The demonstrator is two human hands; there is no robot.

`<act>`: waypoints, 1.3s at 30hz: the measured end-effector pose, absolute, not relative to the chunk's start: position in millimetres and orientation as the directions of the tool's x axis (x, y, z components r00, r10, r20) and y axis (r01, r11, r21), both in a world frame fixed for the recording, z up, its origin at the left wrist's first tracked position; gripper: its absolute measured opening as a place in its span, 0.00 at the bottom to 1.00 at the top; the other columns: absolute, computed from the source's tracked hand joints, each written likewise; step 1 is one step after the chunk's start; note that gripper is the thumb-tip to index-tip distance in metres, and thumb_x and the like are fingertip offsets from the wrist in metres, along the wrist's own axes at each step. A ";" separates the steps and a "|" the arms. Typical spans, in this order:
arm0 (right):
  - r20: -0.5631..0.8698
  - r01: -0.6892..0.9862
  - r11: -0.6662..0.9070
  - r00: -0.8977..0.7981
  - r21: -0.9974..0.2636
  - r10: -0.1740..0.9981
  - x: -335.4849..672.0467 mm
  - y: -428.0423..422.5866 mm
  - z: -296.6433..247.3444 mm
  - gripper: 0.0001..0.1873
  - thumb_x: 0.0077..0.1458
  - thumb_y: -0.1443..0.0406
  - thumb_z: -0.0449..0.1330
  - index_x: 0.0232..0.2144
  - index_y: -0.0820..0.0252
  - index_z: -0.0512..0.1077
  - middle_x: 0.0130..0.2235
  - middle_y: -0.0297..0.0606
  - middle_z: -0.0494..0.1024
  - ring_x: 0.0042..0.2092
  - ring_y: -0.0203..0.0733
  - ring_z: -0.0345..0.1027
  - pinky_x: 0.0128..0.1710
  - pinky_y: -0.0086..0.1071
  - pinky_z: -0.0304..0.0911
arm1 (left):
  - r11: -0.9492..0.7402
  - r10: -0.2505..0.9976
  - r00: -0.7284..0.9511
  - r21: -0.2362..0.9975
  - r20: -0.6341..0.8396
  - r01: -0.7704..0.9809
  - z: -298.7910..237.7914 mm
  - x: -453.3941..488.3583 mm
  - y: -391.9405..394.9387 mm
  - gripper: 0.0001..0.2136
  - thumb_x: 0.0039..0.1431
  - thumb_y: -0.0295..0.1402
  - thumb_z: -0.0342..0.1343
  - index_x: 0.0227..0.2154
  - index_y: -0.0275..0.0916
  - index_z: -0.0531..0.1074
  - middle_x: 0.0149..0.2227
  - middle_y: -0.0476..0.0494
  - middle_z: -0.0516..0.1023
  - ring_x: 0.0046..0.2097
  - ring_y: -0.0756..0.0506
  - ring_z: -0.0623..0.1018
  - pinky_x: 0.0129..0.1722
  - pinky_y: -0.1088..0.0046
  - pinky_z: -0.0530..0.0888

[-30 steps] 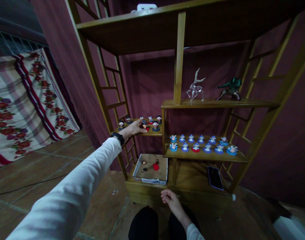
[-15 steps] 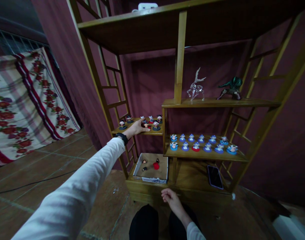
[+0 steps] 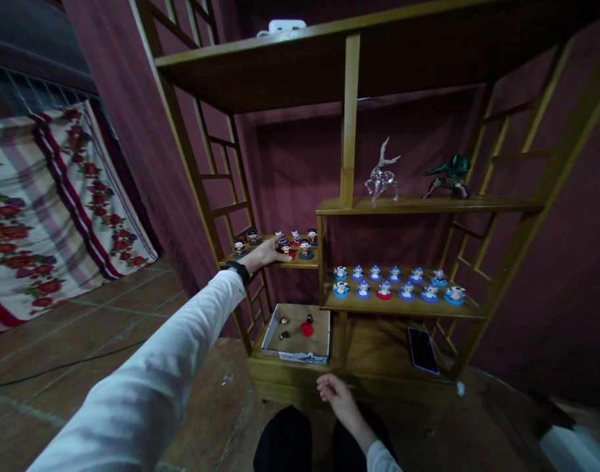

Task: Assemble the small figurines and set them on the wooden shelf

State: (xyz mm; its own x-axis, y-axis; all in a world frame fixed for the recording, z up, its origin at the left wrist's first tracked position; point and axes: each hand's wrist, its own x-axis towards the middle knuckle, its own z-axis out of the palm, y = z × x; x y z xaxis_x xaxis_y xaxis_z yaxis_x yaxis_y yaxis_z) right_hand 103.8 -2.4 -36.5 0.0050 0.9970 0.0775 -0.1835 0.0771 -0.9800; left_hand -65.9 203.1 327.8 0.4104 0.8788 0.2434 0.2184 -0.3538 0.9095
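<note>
My left hand [image 3: 267,254] reaches to the small upper-left shelf, its fingers closed around a small dark-haired figurine [image 3: 285,248] with a red base at the shelf's front edge. Beside it stand similar figurines: one to the right [image 3: 305,248], one at the left front [image 3: 239,247]; a grey-eared figurine [image 3: 296,236] is behind. My right hand [image 3: 335,392] hovers above my knees in front of the cabinet, fingers loosely curled with nothing visible in them. Below the shelf, a shallow cardboard box [image 3: 270,335] holds a few small pieces, including a red one [image 3: 307,329].
On the right shelf [image 3: 412,308] stand two rows of blue and purple figurines [image 3: 363,289]. Above them are a clear deer ornament [image 3: 381,177] and a dark green figure [image 3: 451,176]. A phone [image 3: 422,349] lies on the bottom board. A thin cable [image 3: 83,358] crosses the floor.
The camera view has shifted slightly. My left hand stays at the same figurine on the shelf, and my right hand has barely moved.
</note>
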 end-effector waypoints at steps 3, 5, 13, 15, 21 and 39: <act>0.059 -0.161 0.060 0.009 -0.985 0.998 104.9 -4.4 -33.3 0.20 0.41 0.49 0.61 0.29 0.59 0.72 0.28 0.36 0.72 0.28 0.37 0.64 0.30 0.32 0.61 | -0.349 0.879 0.414 0.910 0.237 0.221 322.9 -69.6 211.9 0.51 0.25 0.26 0.70 0.58 0.36 0.54 0.44 0.37 0.75 0.47 0.41 0.74 0.49 0.62 0.68; 0.053 -0.147 0.054 0.008 -0.988 0.999 105.4 -5.1 -32.4 0.20 0.41 0.50 0.61 0.29 0.59 0.72 0.28 0.36 0.72 0.29 0.38 0.65 0.30 0.33 0.62 | -0.348 0.879 0.418 0.909 0.231 0.230 320.6 -71.6 216.2 0.50 0.26 0.26 0.70 0.58 0.37 0.55 0.44 0.37 0.75 0.46 0.41 0.74 0.48 0.61 0.68; 0.065 -0.140 0.065 0.007 -0.988 0.998 105.6 -3.8 -38.3 0.20 0.41 0.49 0.61 0.30 0.59 0.72 0.29 0.36 0.72 0.29 0.38 0.64 0.31 0.34 0.61 | -0.328 0.885 0.420 0.908 0.199 0.260 325.2 -71.2 210.4 0.49 0.26 0.27 0.70 0.58 0.37 0.56 0.42 0.37 0.76 0.43 0.41 0.75 0.46 0.62 0.70; 0.067 -0.138 0.067 0.004 -0.988 0.998 105.7 -3.0 -40.0 0.20 0.42 0.49 0.61 0.30 0.59 0.72 0.29 0.36 0.72 0.29 0.37 0.64 0.31 0.34 0.61 | -0.341 0.890 0.402 0.901 0.217 0.269 325.1 -70.9 210.1 0.49 0.26 0.27 0.70 0.58 0.35 0.56 0.42 0.37 0.76 0.44 0.41 0.75 0.47 0.62 0.69; 0.066 -0.146 0.064 -0.010 -0.987 0.998 104.8 -1.8 -43.3 0.18 0.43 0.51 0.61 0.30 0.59 0.72 0.29 0.37 0.72 0.28 0.37 0.64 0.30 0.33 0.60 | -0.329 0.882 0.421 0.915 0.210 0.232 323.0 -71.0 212.8 0.50 0.27 0.26 0.70 0.59 0.35 0.54 0.40 0.38 0.77 0.41 0.42 0.76 0.46 0.62 0.70; 0.112 -0.124 0.110 -0.011 -0.986 0.994 102.2 -1.4 -51.8 0.18 0.45 0.51 0.59 0.31 0.59 0.71 0.29 0.36 0.71 0.28 0.36 0.64 0.28 0.32 0.61 | -0.316 0.916 0.324 0.925 0.238 0.212 322.0 -64.0 204.0 0.45 0.28 0.23 0.68 0.56 0.34 0.58 0.43 0.36 0.75 0.45 0.41 0.74 0.49 0.60 0.67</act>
State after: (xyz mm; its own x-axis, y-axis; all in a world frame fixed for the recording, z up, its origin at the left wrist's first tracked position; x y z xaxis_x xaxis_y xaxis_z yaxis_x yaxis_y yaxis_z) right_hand 102.2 -1.4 -51.8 -0.0105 0.9937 0.1120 -0.1242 0.1098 -0.9862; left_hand -64.0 204.0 322.0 0.3242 0.9156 0.2379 0.2124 -0.3155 0.9248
